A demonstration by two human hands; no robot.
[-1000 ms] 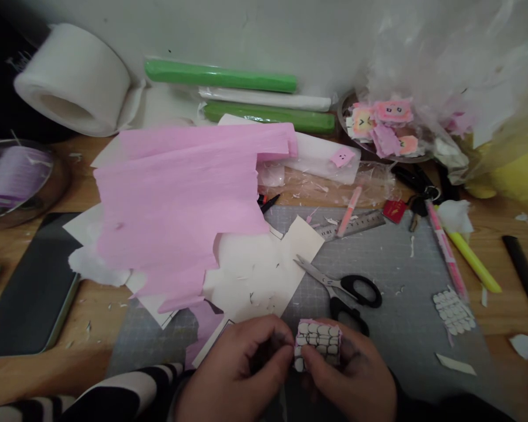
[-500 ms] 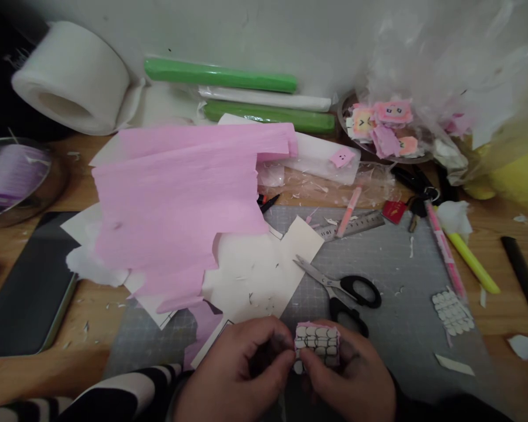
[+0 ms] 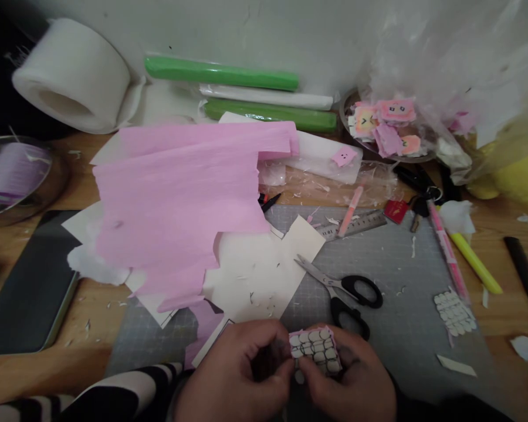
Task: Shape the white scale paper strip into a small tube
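Observation:
A small pink-edged piece (image 3: pixel 317 346) with rows of white, black-outlined scallops is held between both hands at the bottom centre. My left hand (image 3: pixel 246 366) pinches its left edge between thumb and fingertips. With its thumb on the scalloped face, my right hand (image 3: pixel 349 369) grips the lower and right part. Black-handled scissors (image 3: pixel 334 284), slightly apart at the blades, lie just beyond my right hand. Pink crepe paper (image 3: pixel 176 193) spreads over white sheets (image 3: pixel 255 275) to the upper left of my hands.
Beneath lies a grey cutting mat (image 3: pixel 405 363). Around it are a steel ruler (image 3: pixel 369 221), pink marker (image 3: pixel 447 252), keys (image 3: pixel 416 221), another scalloped piece (image 3: pixel 455 313), and a dark tablet (image 3: pixel 30 287). A paper roll (image 3: pixel 77 70) and bowl of decorated pieces (image 3: pixel 389 126) stand behind.
The scalloped piece has tilted in my fingers, its right side now lower and its face turned slightly. My hands remain in nearly the same place.

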